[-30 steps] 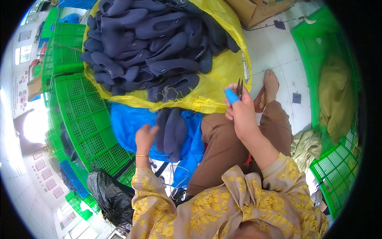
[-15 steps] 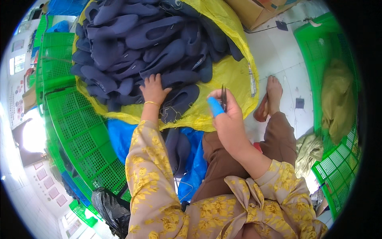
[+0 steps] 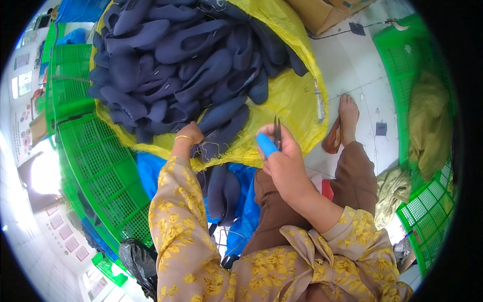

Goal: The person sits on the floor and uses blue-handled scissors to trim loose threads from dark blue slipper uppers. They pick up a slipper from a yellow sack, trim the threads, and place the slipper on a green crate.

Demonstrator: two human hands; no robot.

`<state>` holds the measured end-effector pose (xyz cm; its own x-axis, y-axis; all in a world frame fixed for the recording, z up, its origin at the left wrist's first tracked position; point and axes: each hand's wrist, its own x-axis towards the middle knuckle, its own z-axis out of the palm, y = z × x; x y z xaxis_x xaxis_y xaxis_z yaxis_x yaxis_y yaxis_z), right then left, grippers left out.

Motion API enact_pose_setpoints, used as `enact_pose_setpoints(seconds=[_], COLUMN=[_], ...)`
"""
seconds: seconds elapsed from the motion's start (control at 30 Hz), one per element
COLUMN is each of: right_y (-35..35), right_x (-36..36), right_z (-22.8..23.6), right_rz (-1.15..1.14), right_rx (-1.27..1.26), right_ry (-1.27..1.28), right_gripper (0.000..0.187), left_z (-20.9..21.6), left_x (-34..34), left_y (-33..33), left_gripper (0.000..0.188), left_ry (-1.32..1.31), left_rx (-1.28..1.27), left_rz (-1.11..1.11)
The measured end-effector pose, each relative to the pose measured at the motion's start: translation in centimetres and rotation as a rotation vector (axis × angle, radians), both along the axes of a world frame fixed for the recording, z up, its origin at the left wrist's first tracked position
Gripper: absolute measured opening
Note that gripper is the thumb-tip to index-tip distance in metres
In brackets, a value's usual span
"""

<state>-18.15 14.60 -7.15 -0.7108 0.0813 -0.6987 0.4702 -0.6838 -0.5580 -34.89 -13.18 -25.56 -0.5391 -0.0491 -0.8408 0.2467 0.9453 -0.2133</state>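
A large heap of dark blue knitted shoe uppers (image 3: 193,43) fills a yellow woven sack (image 3: 282,103). My left hand (image 3: 191,132), with a yellow bangle at the wrist, is closed at the heap's near edge. Its fingertips are hidden among the uppers, so what it grips does not show. Loose pale threads hang over an upper (image 3: 215,146) just beside it. To the right, above my lap, my right hand (image 3: 284,163) is wrapped round dark thread snips (image 3: 277,132), their narrow points upward. A blue covering (image 3: 266,145) is on its thumb.
More uppers (image 3: 224,194) lie on blue sheeting (image 3: 241,231) below the sack. Green plastic crates (image 3: 108,171) line the left side; a green rack (image 3: 397,65) with cloth stands right. A cardboard box (image 3: 322,15) is beyond the sack. A black bag (image 3: 138,261) sits lower left.
My left hand has drawn back toward me from the heap, its spread fingers now curled closed. My right hand, still holding the snips, has shifted slightly left and nearer.
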Motion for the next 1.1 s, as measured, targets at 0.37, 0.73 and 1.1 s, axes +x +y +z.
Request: enact_pose_setpoints(seconds=[0.37,0.73,1.1], right_y=[1.1,1.3,0.8], right_x=[0.0,0.2,0.3], right_z=[0.3,1.0,0.6], right_rz=[-0.104,-0.081,-0.103], right_rx=[0.017,-0.034,-0.008], right_ry=[0.084,0.066,-0.029], right_gripper=[0.005,0.009,0.007], left_z=[8.9,19.2,9.8], left_x=[2.9,20.5,28.3], left_y=[1.4,-14.0,-17.1], left_gripper=[0.017,0.038,0.09], left_ry=[0.57,0.861,0.38], left_rx=[0.318,0.308,-0.132], left_rz=[-0.254,0.701,0.4])
